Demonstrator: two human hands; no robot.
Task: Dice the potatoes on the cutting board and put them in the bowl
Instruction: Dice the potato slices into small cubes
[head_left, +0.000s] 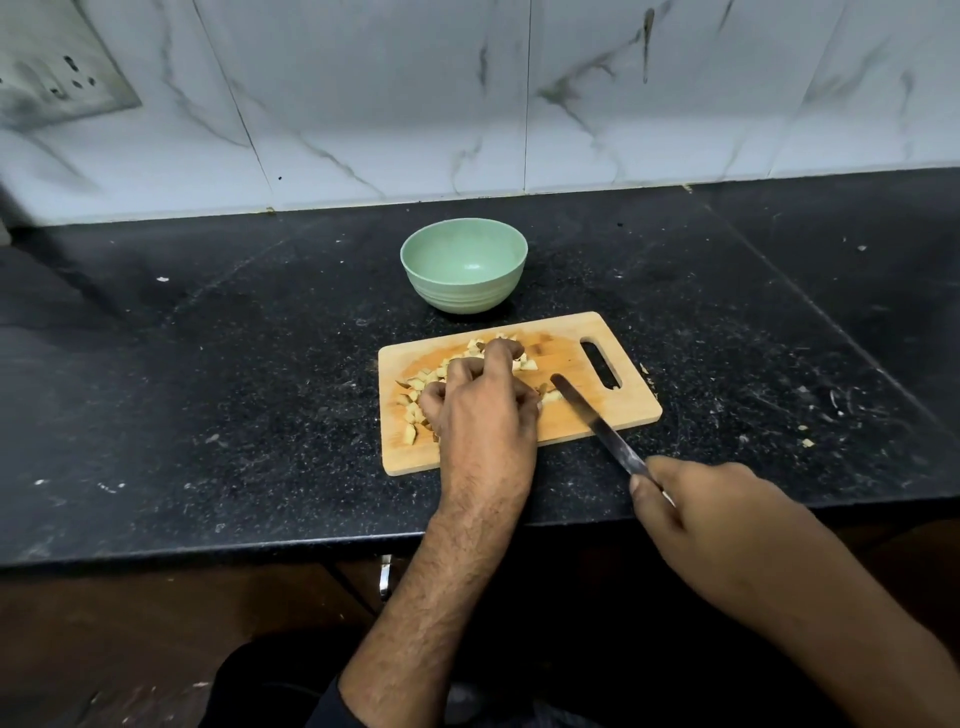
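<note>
Black speckled stone formed the table (260, 364), which filled the middle band of the frame below a wall of white marbled tiles (571, 93). A rectangular light wooden cutting board (571, 415) with a slot handle at its right end lay at the centre. Pale diced potato pieces (415, 395) with bits of brown skin were heaped on the board's left half. The left hand (480, 400) rested over that heap, fingers curled down onto the pieces; whether it actually gripped any could not be told. The right hand (696, 499), at lower right of the board, gripped the handle of a long steel-bladed knife (597, 421), whose tip lay on the board just right of the heap. A round pale green bowl (464, 299) stood just above the board, holding no potato.
</note>
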